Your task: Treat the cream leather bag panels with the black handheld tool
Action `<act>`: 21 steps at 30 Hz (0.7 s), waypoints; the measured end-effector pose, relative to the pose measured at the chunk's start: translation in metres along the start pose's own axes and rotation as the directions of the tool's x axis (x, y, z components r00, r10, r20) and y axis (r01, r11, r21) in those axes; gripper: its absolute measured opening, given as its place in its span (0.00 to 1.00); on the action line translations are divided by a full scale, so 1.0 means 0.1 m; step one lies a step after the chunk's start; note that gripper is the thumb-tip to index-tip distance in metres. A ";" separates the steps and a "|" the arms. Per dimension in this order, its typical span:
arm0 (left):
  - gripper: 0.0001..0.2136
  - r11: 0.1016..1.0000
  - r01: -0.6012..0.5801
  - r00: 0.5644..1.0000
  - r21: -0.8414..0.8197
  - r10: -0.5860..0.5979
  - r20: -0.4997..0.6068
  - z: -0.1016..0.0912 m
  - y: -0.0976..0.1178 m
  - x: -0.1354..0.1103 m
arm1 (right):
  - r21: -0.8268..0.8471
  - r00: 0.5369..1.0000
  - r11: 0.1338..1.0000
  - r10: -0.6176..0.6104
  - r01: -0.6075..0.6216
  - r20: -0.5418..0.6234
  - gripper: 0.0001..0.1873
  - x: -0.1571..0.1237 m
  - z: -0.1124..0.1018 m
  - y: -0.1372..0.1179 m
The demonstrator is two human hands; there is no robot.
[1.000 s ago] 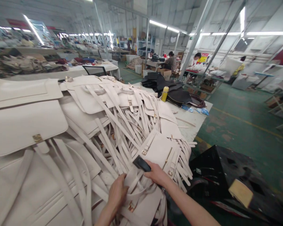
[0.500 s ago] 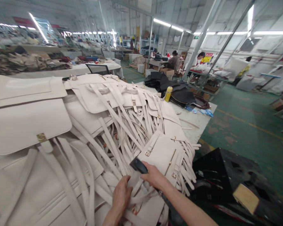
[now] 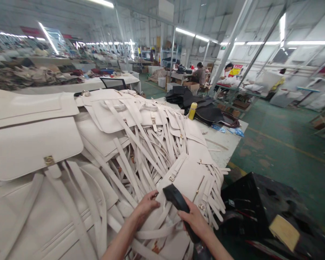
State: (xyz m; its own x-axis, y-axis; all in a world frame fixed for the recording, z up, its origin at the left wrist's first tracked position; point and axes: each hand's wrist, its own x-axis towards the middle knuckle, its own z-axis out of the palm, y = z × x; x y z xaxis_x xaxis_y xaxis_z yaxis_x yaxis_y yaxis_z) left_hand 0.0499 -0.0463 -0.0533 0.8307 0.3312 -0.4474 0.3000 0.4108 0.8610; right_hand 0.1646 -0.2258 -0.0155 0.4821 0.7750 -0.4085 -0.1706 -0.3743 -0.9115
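Note:
A big heap of cream leather bag pieces and straps (image 3: 130, 144) with gold buckles covers the table in front of me. My left hand (image 3: 145, 206) rests on the straps near the front of the heap, fingers curled onto them. My right hand (image 3: 195, 221) grips a black handheld tool (image 3: 178, 202), its head raised over a cream bag panel (image 3: 188, 177). A large cream flap with a gold clasp (image 3: 49, 160) lies at the left.
Black bag pieces (image 3: 203, 108) and a yellow bottle (image 3: 191, 110) sit at the table's far end. A black bin (image 3: 262, 206) with a tan block (image 3: 284, 229) stands right of me on the green floor. People work at tables in the background (image 3: 199, 74).
My right hand has pulled back and lifted the black tool's head off the straps. My left hand slid forward and up onto the straps. The view shifted slightly.

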 end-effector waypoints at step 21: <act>0.33 0.984 0.026 0.993 -0.175 -0.046 -0.109 0.20 -0.09 -0.24 | 0.019 0.984 0.985 -0.174 0.174 0.022 0.26 -0.12 0.17 -0.33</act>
State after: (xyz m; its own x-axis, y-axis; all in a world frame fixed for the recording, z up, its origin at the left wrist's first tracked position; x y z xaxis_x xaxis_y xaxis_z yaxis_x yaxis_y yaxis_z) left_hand 0.0366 -0.0749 -0.0455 0.7599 0.4029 -0.5102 0.2348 0.5616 0.7934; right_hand 0.1496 -0.2135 0.0188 0.4852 0.8396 -0.2442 -0.1008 -0.2237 -0.9694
